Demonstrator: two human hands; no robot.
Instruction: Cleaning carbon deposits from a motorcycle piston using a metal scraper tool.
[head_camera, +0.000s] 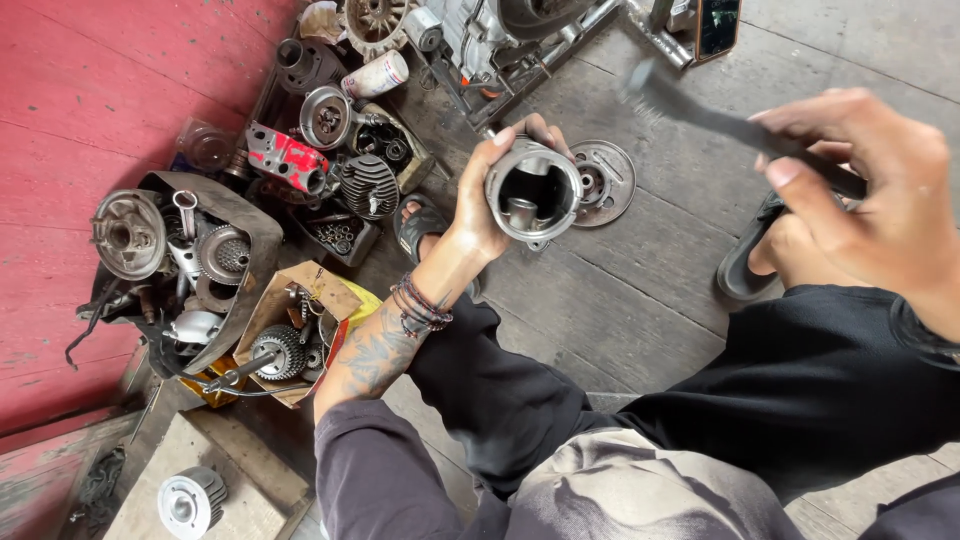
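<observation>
Grey metal engine cylinder (533, 193), hollow and open toward the camera, is held above the wooden floor (640, 290) in the left hand (490, 190), whose fingers (535, 128) are curled over its far rim. A blurred dark brush (700, 110) is gripped in the right hand (870, 190), farther right.

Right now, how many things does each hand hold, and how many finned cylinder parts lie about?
Left hand, metal piston: 1
Right hand, dark brush: 1
Finned cylinders, dark and grey: 2
Total: 4
</observation>
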